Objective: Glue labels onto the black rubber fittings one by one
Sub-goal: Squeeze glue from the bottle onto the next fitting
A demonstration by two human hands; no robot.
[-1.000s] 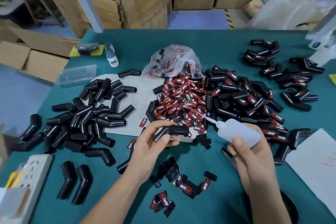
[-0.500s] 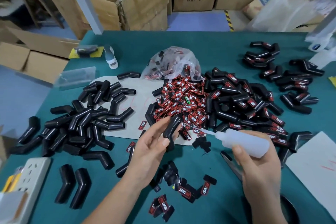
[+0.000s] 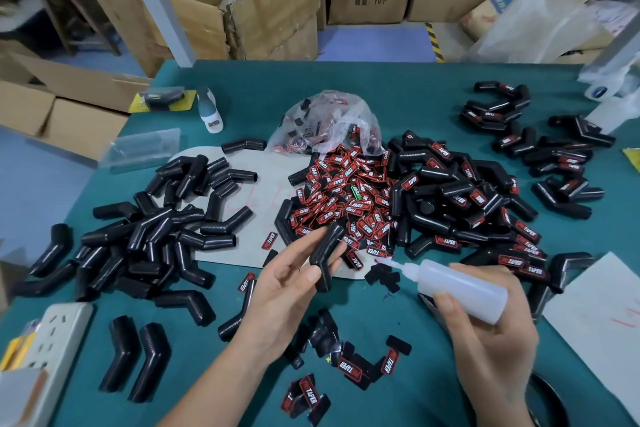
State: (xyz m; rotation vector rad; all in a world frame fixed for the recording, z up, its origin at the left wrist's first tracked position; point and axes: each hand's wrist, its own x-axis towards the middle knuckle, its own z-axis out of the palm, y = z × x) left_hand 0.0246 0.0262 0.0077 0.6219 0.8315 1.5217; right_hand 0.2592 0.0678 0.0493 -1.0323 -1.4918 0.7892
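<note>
A: From the head camera, what does each hand have?

B: The left hand [image 3: 291, 291] pinches one bent black fitting [image 3: 325, 250] between thumb and fingers, the rest of the fingers stretched out. The right hand [image 3: 485, 329] wraps around a white glue bottle [image 3: 460, 288].

A: Where, relative to the label pile [image 3: 346, 201]?

B: The fitting sits just in front of it. The bottle's nozzle points at the pile's near edge, right of the fitting, not touching it.

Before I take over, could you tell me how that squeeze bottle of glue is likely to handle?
The glue bottle looks like soft translucent plastic, so probably light and squeezable. Its round body would likely roll if laid down. The right hand grips it one-handed.
</note>
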